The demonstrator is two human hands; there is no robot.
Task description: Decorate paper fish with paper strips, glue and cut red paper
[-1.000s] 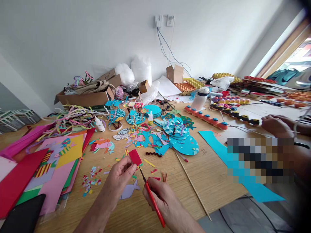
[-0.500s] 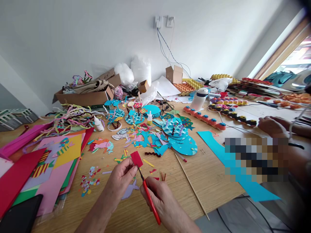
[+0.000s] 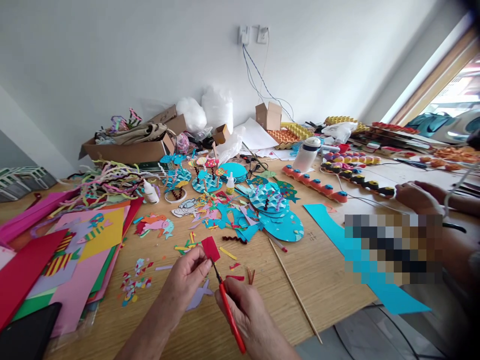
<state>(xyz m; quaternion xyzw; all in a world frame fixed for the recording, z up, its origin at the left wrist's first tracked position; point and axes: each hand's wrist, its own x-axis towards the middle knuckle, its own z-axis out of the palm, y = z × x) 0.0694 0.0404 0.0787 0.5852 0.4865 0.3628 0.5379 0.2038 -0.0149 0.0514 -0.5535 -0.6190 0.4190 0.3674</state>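
Note:
Between its thumb and fingers my left hand [image 3: 189, 272] pinches a small piece of red paper [image 3: 210, 248] above the table. My right hand [image 3: 243, 305] is wrapped round red-handled scissors [image 3: 231, 320], whose dark blades point up at the lower edge of the red paper. Under my hands lie a purple paper shape [image 3: 199, 295] and a few thin strips. A thin red strip [image 3: 235, 278] rests on the wood just above my right hand.
Coloured paper sheets [image 3: 86, 270] and a black phone [image 3: 30, 330] lie at left. Blue paper discs [image 3: 281, 225], glue bottles [image 3: 150, 192] and scraps spread across the middle. A wooden stick [image 3: 296, 292] lies right of my hands. Another person's hands [image 3: 420, 197] are at the right.
A red strip shows more fully on the table above my right hand. The view has shifted slightly; both hands keep their hold on the paper and scissors.

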